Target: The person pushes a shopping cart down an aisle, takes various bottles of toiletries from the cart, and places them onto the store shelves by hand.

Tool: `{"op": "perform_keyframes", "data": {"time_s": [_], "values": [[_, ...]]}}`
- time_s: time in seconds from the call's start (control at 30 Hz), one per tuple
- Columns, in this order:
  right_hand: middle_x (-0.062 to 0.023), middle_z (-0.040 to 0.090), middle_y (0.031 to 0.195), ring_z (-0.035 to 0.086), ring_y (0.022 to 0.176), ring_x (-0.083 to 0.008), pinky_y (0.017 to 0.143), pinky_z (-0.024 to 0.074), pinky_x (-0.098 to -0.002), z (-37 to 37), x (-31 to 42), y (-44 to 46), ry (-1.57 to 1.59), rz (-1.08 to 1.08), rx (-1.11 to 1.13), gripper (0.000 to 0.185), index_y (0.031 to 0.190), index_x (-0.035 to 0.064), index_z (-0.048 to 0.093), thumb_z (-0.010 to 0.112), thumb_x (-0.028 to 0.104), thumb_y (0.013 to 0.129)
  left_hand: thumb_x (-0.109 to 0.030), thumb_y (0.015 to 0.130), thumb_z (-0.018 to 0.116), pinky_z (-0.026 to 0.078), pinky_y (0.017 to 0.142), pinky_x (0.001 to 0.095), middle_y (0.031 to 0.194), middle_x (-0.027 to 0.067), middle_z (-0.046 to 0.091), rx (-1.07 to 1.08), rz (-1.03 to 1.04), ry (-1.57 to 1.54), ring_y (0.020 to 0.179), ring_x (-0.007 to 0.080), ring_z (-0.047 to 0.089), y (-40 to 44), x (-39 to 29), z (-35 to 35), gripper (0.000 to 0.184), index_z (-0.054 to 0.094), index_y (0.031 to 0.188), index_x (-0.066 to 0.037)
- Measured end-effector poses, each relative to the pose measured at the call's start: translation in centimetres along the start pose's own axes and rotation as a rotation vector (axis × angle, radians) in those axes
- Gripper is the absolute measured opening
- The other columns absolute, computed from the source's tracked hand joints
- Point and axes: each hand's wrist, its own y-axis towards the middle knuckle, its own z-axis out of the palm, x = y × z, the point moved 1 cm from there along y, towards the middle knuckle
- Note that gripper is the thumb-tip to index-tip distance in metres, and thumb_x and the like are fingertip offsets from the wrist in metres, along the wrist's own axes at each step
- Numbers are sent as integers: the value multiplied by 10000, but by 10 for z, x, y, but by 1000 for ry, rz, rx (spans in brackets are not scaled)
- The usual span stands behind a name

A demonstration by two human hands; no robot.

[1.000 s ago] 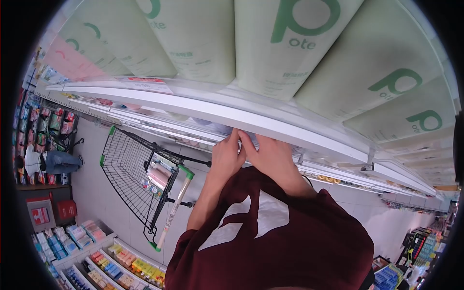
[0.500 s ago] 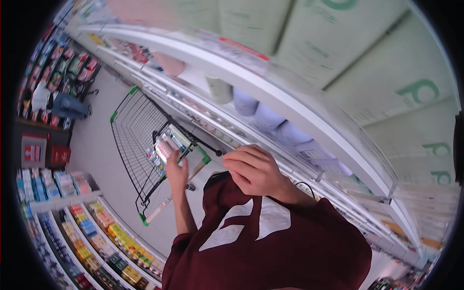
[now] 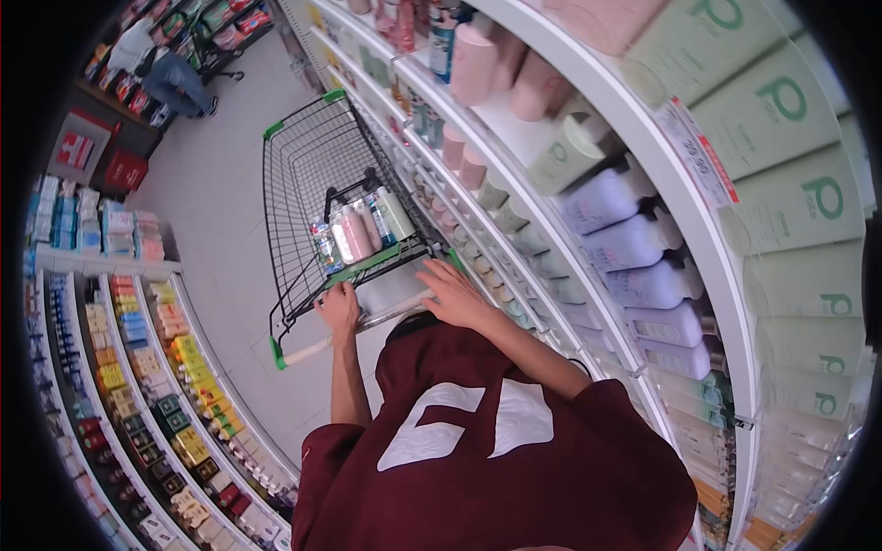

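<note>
Passes freely over floor (image 3: 207,197) at ten o'clock; meets wire cart (image 3: 305,114) at eleven, stocked shelves (image 3: 637,103) at two, filled racks (image 3: 215,367) at eight.

Maroon shirt (image 3: 505,487) cut off, fine print (image 3: 740,138) illegible

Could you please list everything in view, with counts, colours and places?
Shopping cart: one, black wire and green, ahead
Handlebar: one, pale, cart's near end
Cart items: several, pink and pale green included, in the cart
Lilac bottles: at least five, right shelving
Pink bottles: several, right shelving
Pale green packages: several, upper right shelf
Price label: one, white and red, that shelf's edge
Packs: many, mixed colours, left shelving
Red box: one, upper left
Floor: one, light grey, aisle
Person: one, pale top, blue trousers, upper left
Shirt: one, maroon and white, on the wearer
Hands: two, bare; left and right at the handlebar
</note>
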Motion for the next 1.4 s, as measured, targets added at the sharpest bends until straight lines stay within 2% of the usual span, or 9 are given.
{"op": "perform_keyframes", "data": {"time_s": [0.13, 0.27, 0.47, 0.6, 0.73, 0.87, 0.9, 1.3, 1.4], "values": [[-238, 384, 1545, 334, 1454, -378, 1173, 288, -525, 74, -27, 15, -62, 59, 57, 603, 1413, 24, 502, 664, 297, 899, -447, 977, 381, 506, 913, 515, 942, 255, 714, 249, -79, -356, 956, 451, 681, 63, 77, 18, 525, 747, 1034, -74], [-257, 315, 1579, 280, 1487, -385, 1190, 218, -573, 84, -21, 32, -251, 124, 119, 736, 1508, 43, 393, 615, 407, 908, -399, 935, 432, 493, 949, 518, 1110, 217, 717, 54, -125, -3, 1074, 390, 675, 57, 111, -20, 476, 720, 1155, -91], [-234, 327, 1572, 277, 1481, -376, 1166, 252, -585, 87, -20, 45, -323, 223, 167, 732, 1522, 120, 388, 636, 349, 873, -354, 903, 449, 500, 949, 503, 1140, 221, 710, 461, -23, -14, 1115, 375, 666, 85, 135, 2, 478, 692, 1154, -28], [-186, 380, 1541, 310, 1458, -351, 1143, 292, -569, 81, -19, 55, -297, 273, 196, 701, 1475, 121, 444, 664, 301, 834, -314, 878, 451, 537, 787, 438, 863, 233, 727, 756, -105, -360, 865, 334, 716, 104, 144, 23, 433, 662, 991, 47], [-141, 414, 1517, 340, 1438, -316, 1113, 337, -562, 83, -26, 64, -297, 306, 160, 703, 1451, 124, 471, 677, 274, 796, -310, 868, 430, 522, 653, 402, 719, 194, 679, 735, 94, -191, 630, 291, 651, 115, 147, 25, 431, 671, 812, 43], [-104, 430, 1505, 366, 1420, -288, 1059, 413, -548, 79, -33, 74, -276, 309, 152, 685, 1422, 144, 504, 666, 233, 762, -359, 862, 450, 506, 849, 451, 922, 270, 710, 674, 184, -109, 895, 384, 672, 119, 147, 33, 470, 705, 838, 36], [-103, 446, 1482, 389, 1400, -291, 1040, 443, -526, 76, -33, 76, -278, 298, 150, 637, 1395, 145, 514, 651, 221, 778, -363, 867, 447, 490, 898, 454, 988, 291, 702, 689, 56, -177, 970, 408, 660, 112, 139, 23, 476, 718, 862, 28], [-90, 491, 1454, 421, 1383, -282, 996, 501, -496, 67, -37, 84, -306, 258, 158, 606, 1357, 158, 563, 650, 183, 758, -333, 863, 448, 461, 995, 475, 1121, 332, 669, 700, 83, -219, 1115, 468, 624, 94, 131, 20, 497, 710, 965, 78], [-88, 495, 1450, 424, 1382, -281, 988, 504, -503, 68, -39, 86, -307, 241, 148, 592, 1346, 155, 567, 644, 173, 760, -367, 834, 483, 488, 834, 440, 848, 251, 699, 596, 86, -284, 870, 364, 659, 95, 142, 41, 467, 684, 801, 53]]}}
